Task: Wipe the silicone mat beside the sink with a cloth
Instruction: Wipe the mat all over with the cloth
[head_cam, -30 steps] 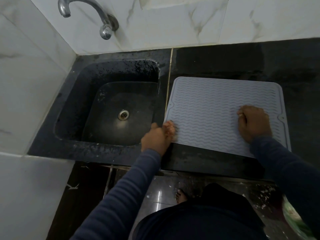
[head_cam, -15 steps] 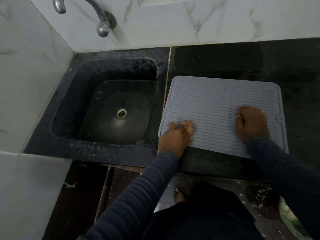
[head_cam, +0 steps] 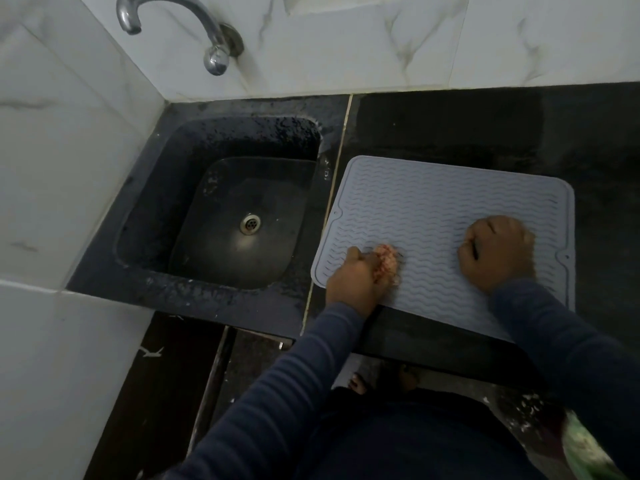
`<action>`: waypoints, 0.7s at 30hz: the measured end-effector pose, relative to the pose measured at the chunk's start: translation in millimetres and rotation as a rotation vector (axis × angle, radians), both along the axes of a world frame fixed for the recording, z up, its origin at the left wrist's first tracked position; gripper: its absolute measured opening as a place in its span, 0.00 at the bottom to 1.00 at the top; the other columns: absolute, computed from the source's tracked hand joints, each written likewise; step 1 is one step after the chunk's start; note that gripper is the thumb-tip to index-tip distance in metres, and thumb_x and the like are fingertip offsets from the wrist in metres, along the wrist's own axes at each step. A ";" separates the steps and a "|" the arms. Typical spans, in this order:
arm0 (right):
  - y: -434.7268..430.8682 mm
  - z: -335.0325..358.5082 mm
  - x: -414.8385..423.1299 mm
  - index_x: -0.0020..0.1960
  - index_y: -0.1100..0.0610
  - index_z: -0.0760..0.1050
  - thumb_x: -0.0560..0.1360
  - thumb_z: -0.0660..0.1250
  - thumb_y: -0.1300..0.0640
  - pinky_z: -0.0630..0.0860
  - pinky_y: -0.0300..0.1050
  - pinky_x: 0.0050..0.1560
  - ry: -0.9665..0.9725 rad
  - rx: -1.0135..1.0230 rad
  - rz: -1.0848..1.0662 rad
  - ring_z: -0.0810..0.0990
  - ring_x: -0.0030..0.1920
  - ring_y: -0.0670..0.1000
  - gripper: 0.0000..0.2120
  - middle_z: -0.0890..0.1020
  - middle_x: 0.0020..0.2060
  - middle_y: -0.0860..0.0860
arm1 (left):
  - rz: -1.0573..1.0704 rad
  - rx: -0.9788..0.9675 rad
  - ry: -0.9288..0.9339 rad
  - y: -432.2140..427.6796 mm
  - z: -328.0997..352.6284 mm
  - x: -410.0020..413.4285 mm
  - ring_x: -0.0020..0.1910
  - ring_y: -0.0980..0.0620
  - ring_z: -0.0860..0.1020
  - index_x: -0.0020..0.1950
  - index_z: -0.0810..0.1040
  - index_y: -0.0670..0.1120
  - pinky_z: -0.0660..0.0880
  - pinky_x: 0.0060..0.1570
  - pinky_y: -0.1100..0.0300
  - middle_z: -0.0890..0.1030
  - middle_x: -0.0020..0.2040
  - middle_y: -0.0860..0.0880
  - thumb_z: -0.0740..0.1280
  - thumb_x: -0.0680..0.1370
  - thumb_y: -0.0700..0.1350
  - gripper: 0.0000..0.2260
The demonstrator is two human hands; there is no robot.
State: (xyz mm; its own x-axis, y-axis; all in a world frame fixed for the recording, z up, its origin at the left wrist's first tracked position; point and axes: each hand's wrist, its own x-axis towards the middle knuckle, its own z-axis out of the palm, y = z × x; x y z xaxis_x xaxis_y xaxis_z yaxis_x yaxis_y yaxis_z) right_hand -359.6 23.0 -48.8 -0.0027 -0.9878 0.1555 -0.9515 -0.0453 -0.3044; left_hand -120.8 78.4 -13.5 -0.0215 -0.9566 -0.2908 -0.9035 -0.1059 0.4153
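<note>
Wiping hand: the left hand (head_cam: pixel 358 277) reaches in from the lower left, its dark sleeve (head_cam: pixel 277 386) crossing the counter edge. Its fingers are curled round a bunched pink cloth (head_cam: pixel 388 259), which is pressed to the mat's near left part.
Bracing hand: the right hand (head_cam: pixel 497 252) rests on the mat's right part, fingers curled tight into a fist.
Mat: the grey silicone mat (head_cam: pixel 433 202) lies flat on the dark counter (head_cam: pixel 450 126), just beside the sink (head_cam: pixel 221 271).

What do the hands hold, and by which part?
The left hand grips the pink cloth bunched in a wad, so no part can be told. The right hand, a fist on the mat, shows nothing held.
</note>
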 end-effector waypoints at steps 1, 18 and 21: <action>2.5 -4.2 0.4 0.50 0.59 0.76 0.70 0.61 0.51 0.64 0.59 0.61 -0.003 -0.007 0.011 0.71 0.57 0.62 0.14 0.76 0.53 0.60 | 0.041 0.009 -0.032 -0.1 2.4 7.7 0.48 0.41 0.77 0.62 0.76 0.49 0.76 0.50 0.49 0.69 0.57 0.45 0.64 0.76 0.61 0.21; -3.2 -10.7 -4.3 0.61 0.57 0.73 0.74 0.56 0.44 0.55 0.59 0.74 -0.122 0.061 -0.016 0.68 0.68 0.58 0.22 0.73 0.64 0.56 | 0.021 -0.017 0.108 -8.8 3.3 -36.3 0.45 0.45 0.77 0.58 0.80 0.49 0.73 0.45 0.56 0.72 0.50 0.45 0.65 0.73 0.62 0.22; -3.5 -11.4 -5.2 0.61 0.56 0.73 0.75 0.55 0.44 0.55 0.59 0.74 -0.124 0.046 -0.009 0.68 0.68 0.58 0.22 0.73 0.65 0.56 | 0.095 -0.023 0.016 -10.8 -0.6 -7.1 0.45 0.45 0.78 0.58 0.79 0.52 0.76 0.47 0.53 0.70 0.50 0.48 0.65 0.74 0.63 0.19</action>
State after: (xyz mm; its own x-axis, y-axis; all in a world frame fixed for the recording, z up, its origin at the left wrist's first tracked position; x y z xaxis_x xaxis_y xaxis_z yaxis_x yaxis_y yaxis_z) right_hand -364.8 19.5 -60.2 -0.0283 -0.9938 0.1074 -0.9068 -0.0197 -0.4211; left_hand -127.9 67.5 -14.1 0.0654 -0.9608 -0.2693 -0.8830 -0.1814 0.4329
